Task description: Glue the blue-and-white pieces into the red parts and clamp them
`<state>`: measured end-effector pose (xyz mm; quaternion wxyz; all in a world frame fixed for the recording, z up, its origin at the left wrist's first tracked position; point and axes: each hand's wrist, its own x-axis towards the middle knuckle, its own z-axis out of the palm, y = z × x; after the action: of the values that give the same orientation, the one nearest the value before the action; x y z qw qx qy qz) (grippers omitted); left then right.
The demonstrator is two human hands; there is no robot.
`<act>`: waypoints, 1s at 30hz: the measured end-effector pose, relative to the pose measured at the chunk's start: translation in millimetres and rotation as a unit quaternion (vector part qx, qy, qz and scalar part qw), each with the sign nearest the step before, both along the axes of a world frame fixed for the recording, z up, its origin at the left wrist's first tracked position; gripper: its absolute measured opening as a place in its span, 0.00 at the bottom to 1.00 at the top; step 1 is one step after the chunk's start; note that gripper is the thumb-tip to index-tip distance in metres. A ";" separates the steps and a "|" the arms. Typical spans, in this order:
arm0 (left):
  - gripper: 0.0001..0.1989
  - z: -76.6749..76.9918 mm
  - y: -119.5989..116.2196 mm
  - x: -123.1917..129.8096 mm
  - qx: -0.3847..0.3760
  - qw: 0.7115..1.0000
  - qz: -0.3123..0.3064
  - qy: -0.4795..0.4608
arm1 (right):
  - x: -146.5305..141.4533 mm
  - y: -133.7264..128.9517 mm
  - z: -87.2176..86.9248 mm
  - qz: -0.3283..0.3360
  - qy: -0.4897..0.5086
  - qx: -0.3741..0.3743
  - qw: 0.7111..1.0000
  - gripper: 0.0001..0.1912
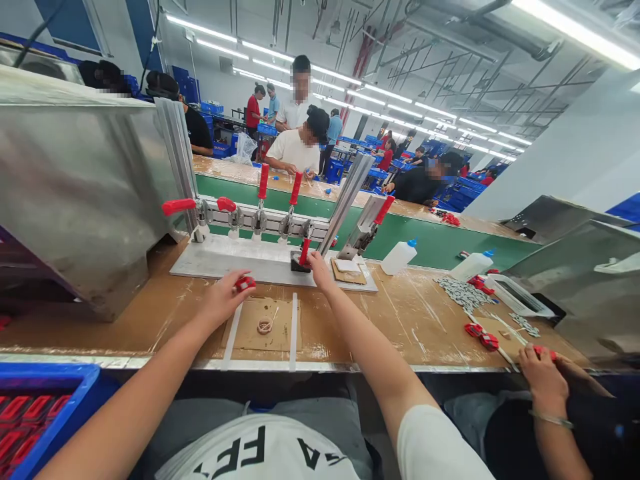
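In the head view my left hand (223,298) is closed around a small red plastic part (245,284) with a pale patch on it, just in front of the metal base plate (193,261). My right hand (320,270) is closed at the red handle (305,251) of a toggle clamp, whose handle points downward. Under that clamp a black block (297,265) rests on the plate; whatever sits in it is hidden. More red-handled toggle clamps (263,181) line the aluminium rail behind. Below my hands lies a cardboard sheet (280,333) with a coiled beige band (265,325).
A blue crate (80,380) of red parts stands at lower left. On the right are white bottles (399,257), grey pieces (463,293) and red parts (487,341) beside a co-worker's hand (543,373). Metal housings (75,193) flank the bench. People work opposite.
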<state>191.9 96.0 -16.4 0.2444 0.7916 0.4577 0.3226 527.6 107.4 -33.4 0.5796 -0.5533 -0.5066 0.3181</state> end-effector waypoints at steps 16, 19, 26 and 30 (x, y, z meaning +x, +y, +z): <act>0.29 -33.2 66.6 82.0 -0.048 0.989 -0.129 -0.045 | -14.8 30.7 73.6 -0.178 -0.200 0.340 0.901 0.17; 0.27 -29.6 65.1 82.5 -0.049 0.991 -0.121 -0.035 | -22.7 52.6 88.5 -0.132 -0.136 0.398 0.898 0.12; 0.26 -32.9 64.3 87.5 -0.057 0.993 -0.100 -0.036 | -18.4 67.8 128.3 -0.098 -0.060 0.283 0.952 0.10; 0.26 -33.1 64.8 88.8 -0.063 0.992 -0.096 -0.045 | -2.4 91.5 164.2 -0.033 -0.010 0.174 0.984 0.07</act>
<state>280.7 160.7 -49.5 0.3433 0.7997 0.3878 0.3035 525.2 198.9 130.8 0.6721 -0.4637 -0.5412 0.2006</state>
